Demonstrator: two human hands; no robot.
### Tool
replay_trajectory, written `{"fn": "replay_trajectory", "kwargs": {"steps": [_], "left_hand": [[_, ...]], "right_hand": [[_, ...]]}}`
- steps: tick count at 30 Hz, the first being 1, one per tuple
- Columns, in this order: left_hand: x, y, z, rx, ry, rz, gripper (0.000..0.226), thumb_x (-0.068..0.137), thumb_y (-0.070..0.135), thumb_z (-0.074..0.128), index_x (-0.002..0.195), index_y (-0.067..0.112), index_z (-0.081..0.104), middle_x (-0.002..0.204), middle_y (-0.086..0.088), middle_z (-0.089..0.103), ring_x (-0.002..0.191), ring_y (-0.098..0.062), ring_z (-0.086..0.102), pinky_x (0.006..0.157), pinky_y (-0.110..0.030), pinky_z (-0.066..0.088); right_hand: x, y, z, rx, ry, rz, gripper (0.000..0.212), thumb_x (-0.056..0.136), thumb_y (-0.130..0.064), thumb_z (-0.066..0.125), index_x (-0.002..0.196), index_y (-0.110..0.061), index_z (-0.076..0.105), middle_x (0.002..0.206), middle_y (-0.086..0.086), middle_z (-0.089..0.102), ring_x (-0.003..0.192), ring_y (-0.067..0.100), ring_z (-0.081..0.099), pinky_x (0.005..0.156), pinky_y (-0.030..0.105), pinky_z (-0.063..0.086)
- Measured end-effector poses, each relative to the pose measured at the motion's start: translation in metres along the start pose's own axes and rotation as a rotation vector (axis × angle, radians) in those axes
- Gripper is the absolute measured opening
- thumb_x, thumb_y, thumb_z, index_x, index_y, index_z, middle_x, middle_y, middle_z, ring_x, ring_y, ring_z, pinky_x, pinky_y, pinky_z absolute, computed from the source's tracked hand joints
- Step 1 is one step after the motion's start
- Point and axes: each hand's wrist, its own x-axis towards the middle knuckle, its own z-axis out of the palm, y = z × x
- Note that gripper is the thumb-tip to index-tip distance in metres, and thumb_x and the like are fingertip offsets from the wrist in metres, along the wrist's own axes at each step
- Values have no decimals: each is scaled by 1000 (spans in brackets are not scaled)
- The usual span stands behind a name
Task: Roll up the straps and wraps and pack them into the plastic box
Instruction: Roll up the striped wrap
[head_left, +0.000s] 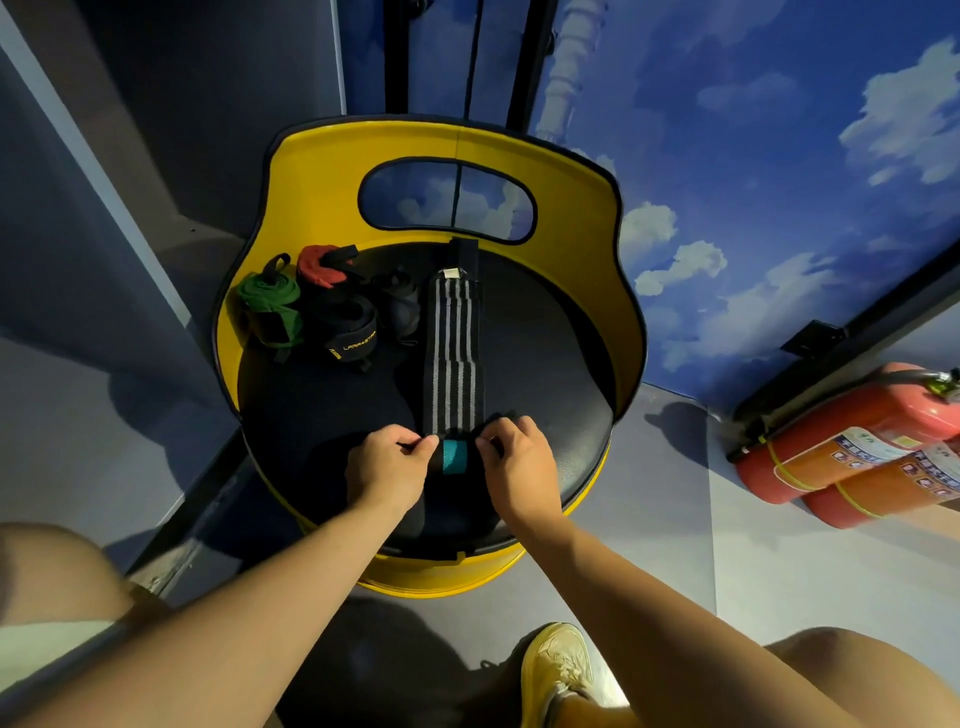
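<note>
A long black wrap with grey stripes lies stretched out on the round black seat, running from the far side toward me. Its near end is rolled into a small roll showing a teal patch. My left hand pinches the roll's left side and my right hand pinches its right side. At the seat's far left lie rolled wraps: a green one, a red and black one, a black one with yellow lettering and another black one. No plastic box is in view.
The seat has a tall yellow back curving round its far side. Red fire extinguishers lie on the floor at the right. A cloud-painted wall stands behind. My knees and a yellow shoe are at the bottom.
</note>
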Motion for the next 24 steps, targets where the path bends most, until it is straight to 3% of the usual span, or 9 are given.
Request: {"fn": "replay_trajectory", "kwargs": {"steps": [3, 5, 8, 12, 16, 18, 21, 24], "left_hand": [[3, 2, 1, 6, 22, 14, 15, 92, 39, 70, 90, 27, 63, 86, 2, 71, 79, -20, 70, 54, -23, 47], [3, 0, 3, 3, 35, 61, 17, 91, 40, 71, 84, 29, 60, 83, 5, 70, 82, -23, 69, 61, -35, 57], [-1, -3, 0, -50, 25, 84, 15, 90, 37, 73, 83, 26, 65, 80, 7, 69, 80, -22, 70, 70, -44, 62], [-8, -10, -5, 64, 5, 220, 11, 94, 33, 67, 95, 22, 69, 93, 7, 68, 94, -21, 63, 76, -36, 56], [-16, -16, -12, 111, -89, 280, 24, 89, 18, 72, 112, 20, 65, 100, 4, 67, 92, -13, 62, 73, -21, 49], [-17, -16, -16, 49, -125, 287, 37, 84, 10, 76, 116, 19, 61, 102, 4, 68, 86, -8, 67, 73, -22, 56], [-20, -15, -20, 11, -176, 297, 52, 85, 4, 77, 129, 22, 54, 106, 4, 64, 85, -2, 64, 72, -17, 53], [-21, -18, -22, 72, -209, 334, 45, 89, 8, 73, 130, 22, 61, 115, 0, 66, 91, -8, 63, 79, -21, 52]], "right_hand": [[1, 1, -1, -28, -17, -96, 21, 102, -25, 55, 107, -11, 70, 103, 2, 62, 92, 18, 56, 78, 28, 51], [-2, 5, -3, -9, -59, -140, 24, 100, -28, 55, 111, -11, 69, 105, 2, 62, 90, 18, 59, 80, 32, 54], [-8, 11, -10, -21, -182, -200, 42, 90, -29, 63, 127, -11, 62, 115, 2, 56, 99, 16, 58, 87, 23, 51], [-10, 14, -12, -93, -212, -254, 45, 93, -12, 65, 137, -8, 57, 132, 4, 52, 115, 20, 57, 97, 19, 45], [-9, 13, -13, -115, -211, -253, 45, 94, -14, 65, 138, -12, 57, 134, 3, 55, 117, 21, 58, 99, 26, 48], [-10, 13, -15, -109, -220, -256, 45, 93, -16, 65, 138, -15, 57, 131, 2, 58, 116, 21, 58, 99, 29, 50], [-15, 13, -18, -77, -214, -236, 39, 91, -18, 68, 129, -18, 58, 125, 2, 62, 111, 21, 60, 95, 31, 52], [-19, 15, -20, -60, -221, -205, 36, 91, -21, 70, 125, -19, 58, 123, 1, 64, 109, 20, 61, 93, 31, 53]]}}
